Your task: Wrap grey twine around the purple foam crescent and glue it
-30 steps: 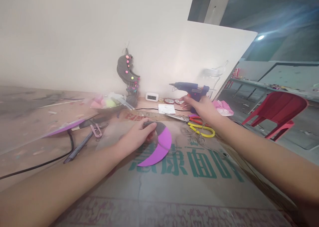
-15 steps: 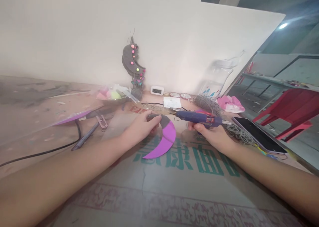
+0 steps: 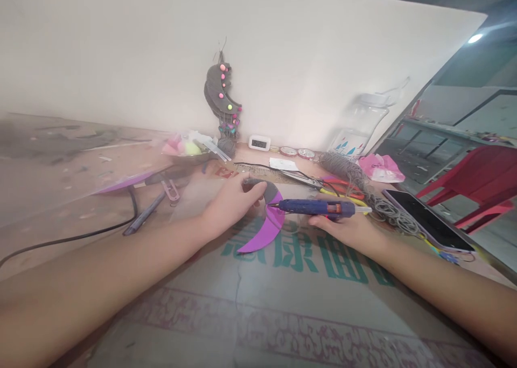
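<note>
My left hand (image 3: 236,198) pinches the upper end of a purple crescent (image 3: 264,233), whose top part is wrapped in grey yarn (image 3: 263,187). The crescent's bare purple tip points down and left over the board. In my right hand (image 3: 343,225) is a blue glue gun (image 3: 317,207) with a clear glue stick poking out of its back. Its nozzle lies over the crescent, right where the grey wrapping meets the purple; whether it touches I cannot tell.
Behind my right hand lie scissors (image 3: 343,187), a grey yarn skein (image 3: 343,168) and a phone (image 3: 428,220). A decorated grey crescent (image 3: 216,90) hangs on the wall above a small clock (image 3: 259,143). Left are a cutter knife (image 3: 143,214), a black cord (image 3: 81,237) and a bowl of pompoms (image 3: 183,148).
The glue gun has moved left and down, bringing its nozzle over the purple crescent. Scissors behind it now show more. My left hand keeps its hold; the view has shifted slightly.
</note>
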Available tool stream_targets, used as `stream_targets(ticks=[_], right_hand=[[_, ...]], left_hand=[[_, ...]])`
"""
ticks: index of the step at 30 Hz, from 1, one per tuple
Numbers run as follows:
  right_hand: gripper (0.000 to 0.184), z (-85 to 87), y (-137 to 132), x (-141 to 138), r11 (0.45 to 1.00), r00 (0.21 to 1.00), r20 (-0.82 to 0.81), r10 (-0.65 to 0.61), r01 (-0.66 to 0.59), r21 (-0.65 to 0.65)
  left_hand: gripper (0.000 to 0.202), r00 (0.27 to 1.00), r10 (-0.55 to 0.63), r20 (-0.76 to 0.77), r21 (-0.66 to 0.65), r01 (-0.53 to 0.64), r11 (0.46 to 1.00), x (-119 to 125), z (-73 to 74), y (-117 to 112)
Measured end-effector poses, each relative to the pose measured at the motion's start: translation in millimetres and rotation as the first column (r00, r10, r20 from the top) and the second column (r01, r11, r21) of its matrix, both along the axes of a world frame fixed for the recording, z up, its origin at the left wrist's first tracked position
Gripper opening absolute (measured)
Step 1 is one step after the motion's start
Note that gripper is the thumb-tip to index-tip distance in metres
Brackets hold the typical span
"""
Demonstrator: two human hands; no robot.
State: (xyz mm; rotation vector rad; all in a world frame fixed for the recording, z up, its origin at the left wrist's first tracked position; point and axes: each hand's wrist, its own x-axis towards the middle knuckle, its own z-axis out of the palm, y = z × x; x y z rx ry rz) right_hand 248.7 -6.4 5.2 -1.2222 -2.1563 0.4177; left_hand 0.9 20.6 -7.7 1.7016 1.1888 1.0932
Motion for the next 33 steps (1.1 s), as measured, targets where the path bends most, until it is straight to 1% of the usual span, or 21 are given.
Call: stream_targets(ticks=[3,8,14,18,20,27,33], right_hand=[[0.028,-0.5,1,1,1.000,1.000,0.017,0.014,-0.014,-0.022],[0.028,0.4,0,0,0.999,0.999,0.025,0.026,-0.025,-0.047],[0.026,-5.5,2,2,1.000,1.000,0.017,0.005,-0.005,-0.001],[0.026,-13.7,4,6,0.999,0.999,0.017,-0.042,0.041,0.029],[0.026,-16.5,4,8,0.998,0.998,0.012,-0.063,0.062,0.025],[0.023,-17.8,5,10,0.996,0.997,0.014,-0.079,0.078,0.044],[0.023,-18.6,3,9,0.996,0.996,-0.007,-0.086,0.086,-0.017]], left_hand=[[0.021,1.000,0.020,-0.018,0.052,-0.019,0.998,1,2.4,-3],[0.020,0.999,0.023,-0.043,0.054,-0.021,0.998,1,6.3,-5],[0.020,0.997,0.006,-0.071,0.038,-0.003,0.999,0,6.8,-6],[0.023,0.996,0.016,-0.084,0.042,-0.013,0.999,1,6.9,-7],[0.023,0.996,0.019,-0.086,0.037,-0.016,0.999,1,7.8,-8],[0.022,0.998,0.013,-0.066,0.015,-0.013,1.000,2,10.3,-10],[0.023,0.997,0.008,-0.076,0.033,-0.006,0.999,1,7.9,-8]])
